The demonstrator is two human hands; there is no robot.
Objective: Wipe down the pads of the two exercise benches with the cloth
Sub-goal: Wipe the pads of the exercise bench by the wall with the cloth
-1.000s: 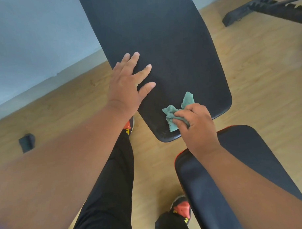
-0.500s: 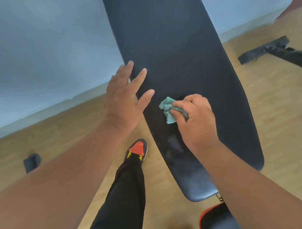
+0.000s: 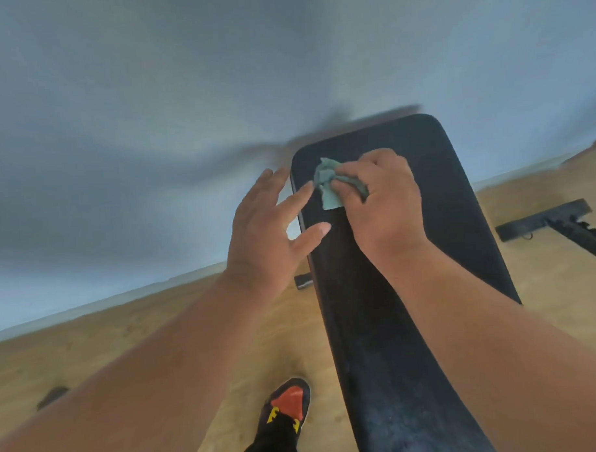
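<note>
Near the top end of the long black bench pad (image 3: 410,289), a crumpled teal cloth (image 3: 329,187) is pressed onto the pad surface, bunched, with one flat corner hanging toward the pad's left edge. Right hand (image 3: 383,202) sits on top of the cloth, fingers (image 3: 352,176) curled closed around it, knuckles up, thumb side facing the pad's left edge; part of the cloth is tucked under the palm and hidden. The right forearm runs down along the pad toward the lower right of the frame, covering much of the pad's right side.

Left hand (image 3: 270,233) is at the pad's left edge, just beside the cloth, fingers spread open and holding nothing. Index fingertip reaches close to the cloth's left side, thumb tip lies over the pad's edge; cannot tell if the palm actually touches the pad. Left forearm crosses the frame to the lower left.

The pad slopes up, its rounded top end against a pale blue-grey wall (image 3: 150,112), its lower end out of frame at the bottom. The pad surface looks dusty or streaked lower down.

Left of the pad, low in frame, a black shoe with a red toe and yellow marks (image 3: 289,405) stands on the wooden floor (image 3: 91,351). Right of the pad, a black metal frame piece (image 3: 546,222) lies on the floor, well apart from the hands. A small dark object (image 3: 52,396), blurred, lies on the floor far left of the pad.
</note>
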